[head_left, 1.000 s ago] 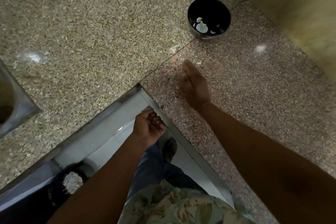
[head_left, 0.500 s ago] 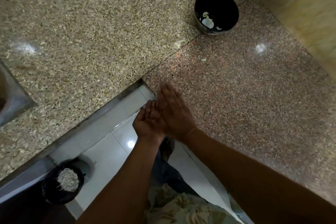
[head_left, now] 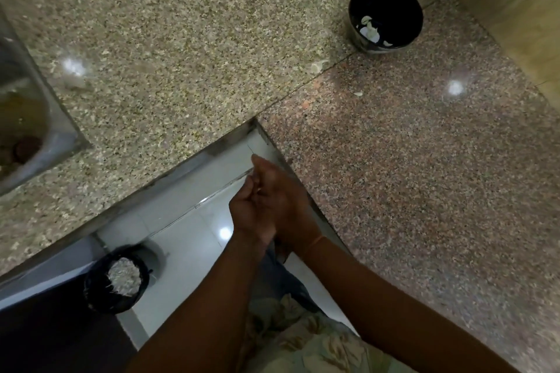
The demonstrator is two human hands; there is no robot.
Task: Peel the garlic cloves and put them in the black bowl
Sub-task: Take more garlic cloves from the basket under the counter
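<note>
We see a worktop [head_left: 181, 39] of polished speckled stone, glossy enough to carry bright spots of light. Its left part is grey-beige and its right slab [head_left: 424, 191] is pinkish-brown. At the worktop's left edge the sink [head_left: 62, 133] is dull grey metal. Near the far right corner the bowl [head_left: 397, 6] is smooth, shiny and black; whether it is glazed or plastic we cannot tell. Below the worktop's inner corner the floor [head_left: 188, 239] is glossy white tile. The bin [head_left: 100, 300] has a crinkled black plastic liner. Our shirt [head_left: 303, 342] is soft printed cloth.
</note>
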